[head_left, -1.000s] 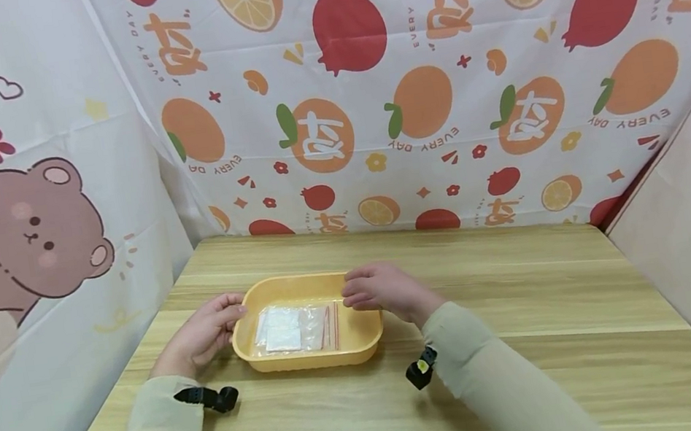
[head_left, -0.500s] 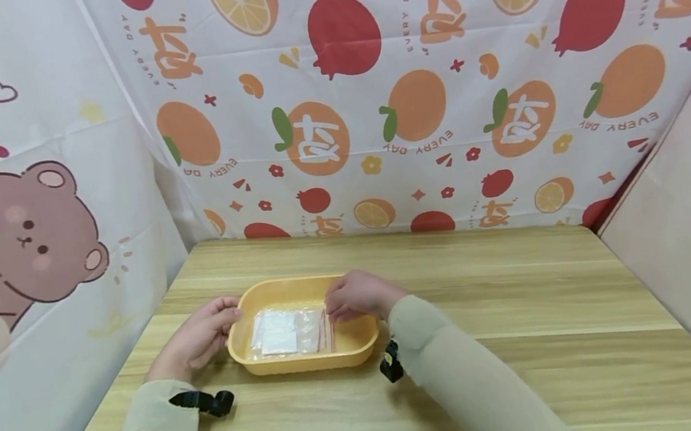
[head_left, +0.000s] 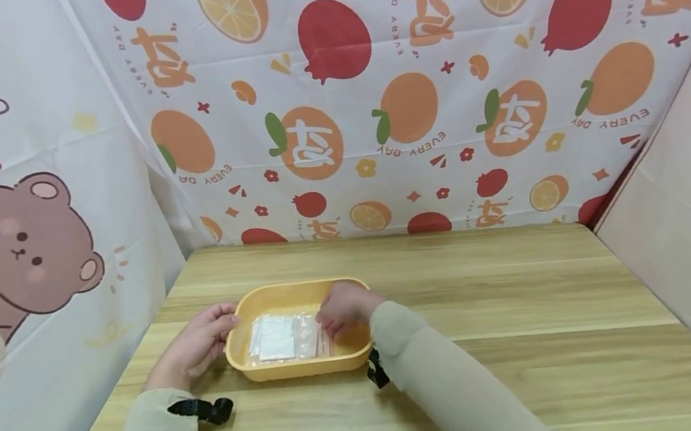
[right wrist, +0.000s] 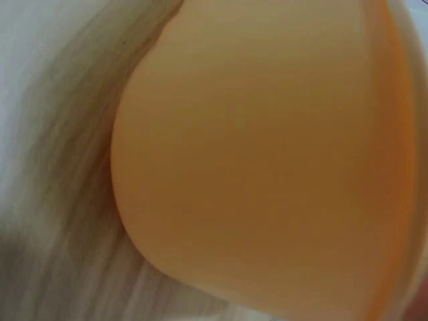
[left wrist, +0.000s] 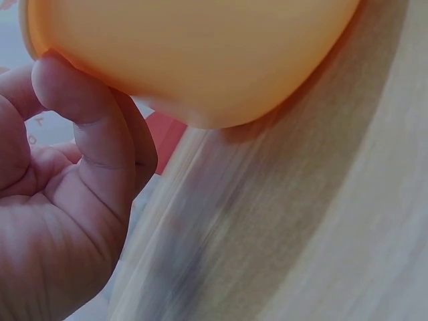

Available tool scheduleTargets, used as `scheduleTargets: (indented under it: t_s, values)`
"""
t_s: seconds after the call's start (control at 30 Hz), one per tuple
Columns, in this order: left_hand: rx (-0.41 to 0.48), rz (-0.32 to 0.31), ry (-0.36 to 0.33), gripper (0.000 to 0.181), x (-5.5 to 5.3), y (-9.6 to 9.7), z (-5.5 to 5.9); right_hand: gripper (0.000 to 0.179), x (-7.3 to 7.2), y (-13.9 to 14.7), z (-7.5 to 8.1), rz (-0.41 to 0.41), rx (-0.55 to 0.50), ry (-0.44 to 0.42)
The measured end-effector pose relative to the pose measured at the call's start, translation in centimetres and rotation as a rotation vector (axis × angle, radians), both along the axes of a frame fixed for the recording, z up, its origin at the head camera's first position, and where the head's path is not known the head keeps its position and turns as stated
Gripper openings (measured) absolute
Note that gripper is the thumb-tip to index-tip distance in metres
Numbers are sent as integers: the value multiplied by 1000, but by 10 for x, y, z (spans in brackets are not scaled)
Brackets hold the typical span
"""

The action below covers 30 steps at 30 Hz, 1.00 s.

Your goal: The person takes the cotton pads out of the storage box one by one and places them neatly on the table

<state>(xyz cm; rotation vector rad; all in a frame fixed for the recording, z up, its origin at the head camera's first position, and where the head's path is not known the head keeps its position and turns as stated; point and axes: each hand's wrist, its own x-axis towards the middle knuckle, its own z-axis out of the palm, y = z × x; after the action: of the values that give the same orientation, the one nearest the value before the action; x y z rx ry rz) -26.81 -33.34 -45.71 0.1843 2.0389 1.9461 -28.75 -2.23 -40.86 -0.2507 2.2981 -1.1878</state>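
Yellow tray (head_left: pixel 301 370) on the tabletop (head_left: pixel 533 322) is pinched at the rim by the left hand (head_left: pixel 194 346), probably for steadiness, while the clear bag (head_left: pixel 303 330) inside is reached for by the right hand (head_left: pixel 346 305), whose grip can't be made out.

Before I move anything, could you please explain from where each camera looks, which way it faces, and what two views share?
Head: worn on the head, facing forward and down at the yellow tray and clear plastic packaging; left hand, right hand and both sleeves show.
Left wrist: worn there, facing the tray's outer wall close up; left hand at its rim.
Right wrist: worn there, blurred, facing the outer wall; no hand is clear.
Head and left wrist share left hand, tray and table.
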Motion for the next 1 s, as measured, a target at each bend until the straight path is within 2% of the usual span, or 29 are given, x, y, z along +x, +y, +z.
scheduleTargets:
  t_s: [0.17,0.37,0.53,0.67,0.8,1.0]
  values:
    - [-5,0,8,43,0,0,0,31,1,-6,-8,-2,51,46]
    - [1,-4,1,43,2,0,-1,54,0,-14,-24,46,198,198]
    - [15,-3,7,44,2,1,-2,55,-1,-19,-36,51,285,324]
    - [14,-1,16,40,-1,2,-4,51,0,-18,-37,67,315,394]
    - [-1,-1,17,39,-1,1,-5,50,2,-16,-34,63,281,389]
    - [5,-5,16,42,1,1,-3,49,5,-14,-31,0,77,242]
